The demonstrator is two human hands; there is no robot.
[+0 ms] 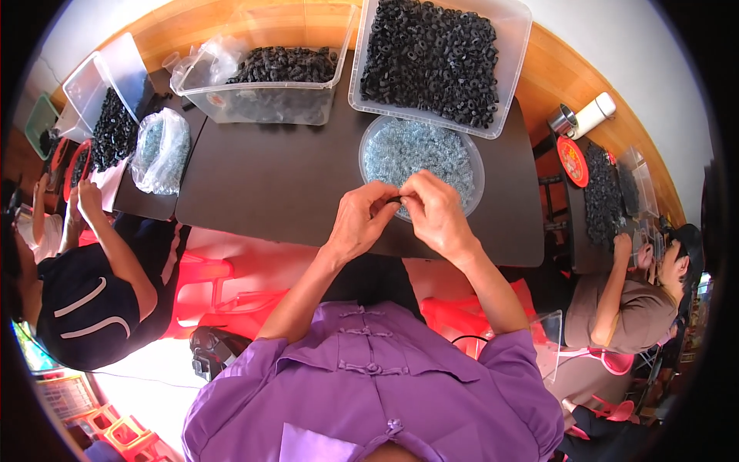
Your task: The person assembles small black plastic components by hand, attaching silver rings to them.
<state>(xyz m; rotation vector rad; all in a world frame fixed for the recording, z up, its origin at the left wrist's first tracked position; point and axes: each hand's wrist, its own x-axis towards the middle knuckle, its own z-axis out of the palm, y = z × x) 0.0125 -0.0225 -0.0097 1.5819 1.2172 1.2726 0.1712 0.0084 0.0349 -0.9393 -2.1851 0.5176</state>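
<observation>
My left hand [362, 218] and my right hand [436, 214] meet over the near edge of a round clear tub [479, 179]. Between their fingertips they pinch a small black part [395, 199], mostly hidden by the fingers. Small translucent bluish pieces [416, 150] fill the tub. Just behind it, a clear plastic bin [519, 58] tilts toward me, full of black ring-shaped parts [431, 58].
Another clear bin [269, 108] with black parts stands at the back left of the dark table [269, 177]. Left of it lies a plastic bag [162, 154] of bluish pieces. People work at tables on both sides. Red stools [204, 273] stand below.
</observation>
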